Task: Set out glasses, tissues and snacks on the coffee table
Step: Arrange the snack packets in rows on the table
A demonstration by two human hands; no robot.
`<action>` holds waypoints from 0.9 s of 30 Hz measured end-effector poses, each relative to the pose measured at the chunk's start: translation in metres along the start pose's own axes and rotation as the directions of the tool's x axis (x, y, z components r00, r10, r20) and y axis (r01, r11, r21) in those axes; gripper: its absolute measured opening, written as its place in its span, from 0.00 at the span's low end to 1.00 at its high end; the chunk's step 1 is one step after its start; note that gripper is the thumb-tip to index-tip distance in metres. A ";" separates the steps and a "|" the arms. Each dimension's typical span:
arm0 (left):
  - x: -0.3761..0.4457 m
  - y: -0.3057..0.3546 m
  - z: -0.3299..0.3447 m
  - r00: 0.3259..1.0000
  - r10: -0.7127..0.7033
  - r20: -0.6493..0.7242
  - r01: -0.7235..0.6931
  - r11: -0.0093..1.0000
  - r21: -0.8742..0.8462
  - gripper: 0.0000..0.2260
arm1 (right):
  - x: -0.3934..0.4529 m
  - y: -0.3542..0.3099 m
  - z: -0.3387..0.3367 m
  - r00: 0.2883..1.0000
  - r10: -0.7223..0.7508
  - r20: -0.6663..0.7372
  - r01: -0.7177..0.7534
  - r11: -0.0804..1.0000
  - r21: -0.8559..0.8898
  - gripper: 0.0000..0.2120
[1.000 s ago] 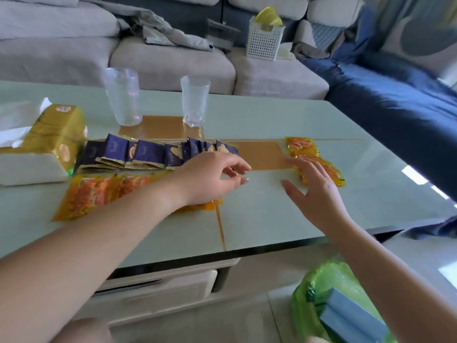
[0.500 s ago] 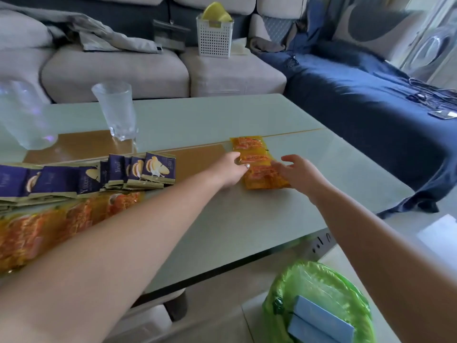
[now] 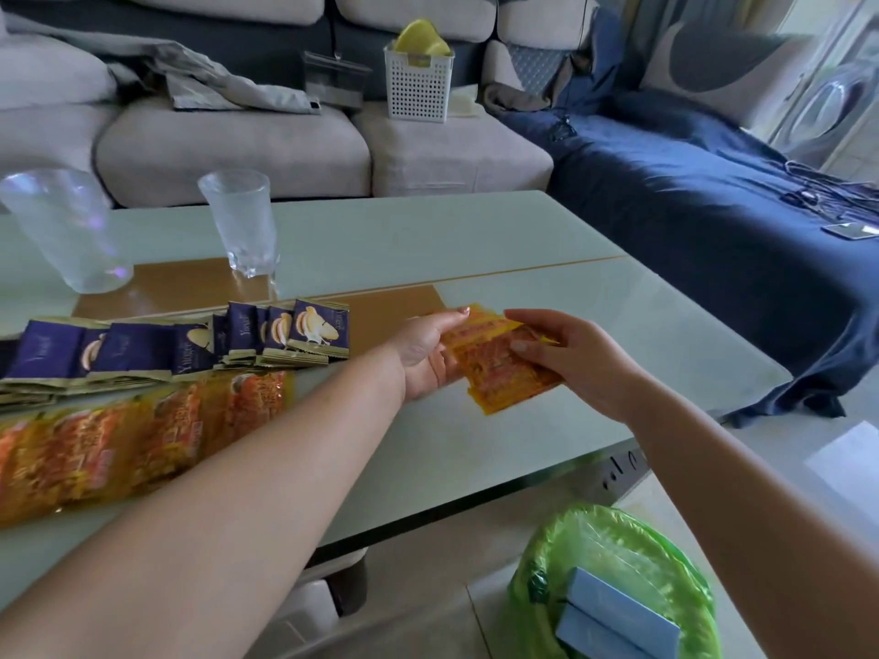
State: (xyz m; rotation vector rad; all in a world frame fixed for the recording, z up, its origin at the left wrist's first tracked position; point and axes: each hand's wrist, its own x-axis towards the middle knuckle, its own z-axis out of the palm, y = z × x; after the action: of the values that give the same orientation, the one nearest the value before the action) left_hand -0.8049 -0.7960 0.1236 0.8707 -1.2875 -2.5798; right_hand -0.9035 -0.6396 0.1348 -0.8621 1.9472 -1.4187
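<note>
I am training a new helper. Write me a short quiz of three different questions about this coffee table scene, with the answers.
1. True or false: both hands hold the orange snack packets.
2. How many glasses stand on the coffee table?
3. Multiple choice: the purple snack packets lie A) in the white basket, B) in a row behind the orange row, C) in the green bag.

Key: 1 true: the left hand and right hand grip them from either side. 2 two: the left glass and the right glass. 3 B.
</note>
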 end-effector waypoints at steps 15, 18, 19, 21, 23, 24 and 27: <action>-0.095 0.029 -0.073 0.743 0.562 -0.363 -0.583 0.810 0.061 0.30 | -0.037 -0.066 0.052 0.983 0.022 0.182 0.003 0.991 -0.134 0.10; -0.117 0.032 -0.103 0.724 0.575 -0.381 -0.606 0.794 0.046 0.30 | -0.036 -0.078 0.074 0.972 0.038 0.232 0.004 0.984 -0.178 0.09; -0.126 0.033 -0.114 0.720 0.575 -0.390 -0.602 0.796 0.061 0.28 | -0.034 -0.080 0.082 0.966 0.056 0.252 -0.004 0.979 -0.202 0.09; -0.147 0.037 -0.133 0.698 0.576 -0.425 -0.586 0.801 0.124 0.21 | -0.029 -0.083 0.098 0.956 0.108 0.273 -0.031 0.962 -0.272 0.12; -0.167 0.040 -0.153 0.678 0.585 -0.445 -0.585 0.796 0.156 0.17 | -0.023 -0.089 0.116 0.947 0.147 0.285 -0.054 0.949 -0.311 0.16; -0.177 0.042 -0.164 0.662 0.592 -0.459 -0.587 0.791 0.174 0.15 | -0.021 -0.093 0.126 0.943 0.156 0.295 -0.057 0.947 -0.318 0.16; -0.201 0.048 -0.194 0.608 0.597 -0.523 -0.584 0.783 0.215 0.10 | -0.016 -0.106 0.154 0.917 0.171 0.360 -0.040 0.938 -0.344 0.15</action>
State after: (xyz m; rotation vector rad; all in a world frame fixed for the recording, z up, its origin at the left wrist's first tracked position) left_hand -0.5398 -0.8887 0.1576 0.9142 -1.1504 -1.6103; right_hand -0.7590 -0.7423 0.1961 -1.0741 1.9099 -0.7899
